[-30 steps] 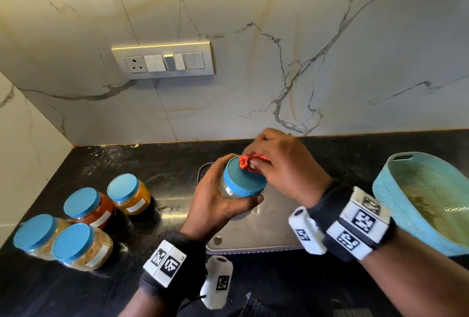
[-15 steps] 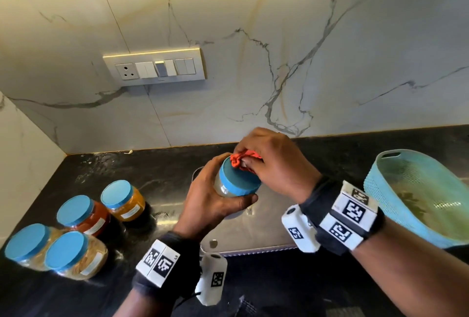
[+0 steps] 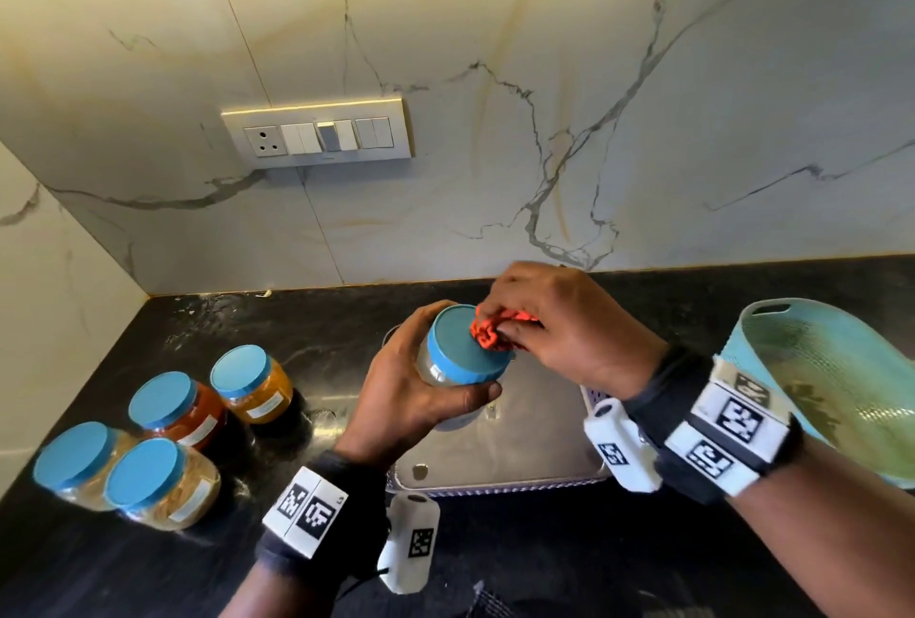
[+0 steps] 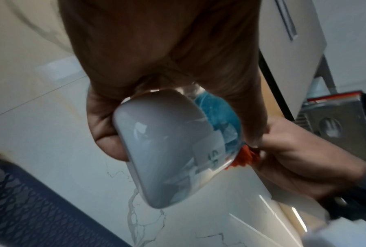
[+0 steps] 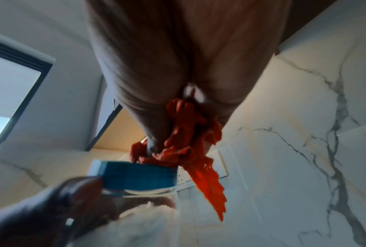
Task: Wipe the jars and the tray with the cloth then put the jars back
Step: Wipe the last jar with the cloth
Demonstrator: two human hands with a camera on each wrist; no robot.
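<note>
left hand [image 3: 406,399]: fingers wrapped round clear jar [image 3: 448,370], held tilted above tray
right hand [image 3: 569,325]: fingers pinching bunched orange cloth [image 3: 490,333], pressed on far edge of jar's blue lid [image 3: 463,345]
tray [image 3: 495,459]: metal, on dark surface [image 3: 544,558], under both hands
other jars: four with blue lids grouped left of tray on the surface: orange [image 3: 255,382], red [image 3: 180,412], two pale [image 3: 79,464] [image 3: 161,484]
teal basket [image 3: 832,385]: right of tray, tilted
wall: marble, switch panel [image 3: 317,134]
</note>
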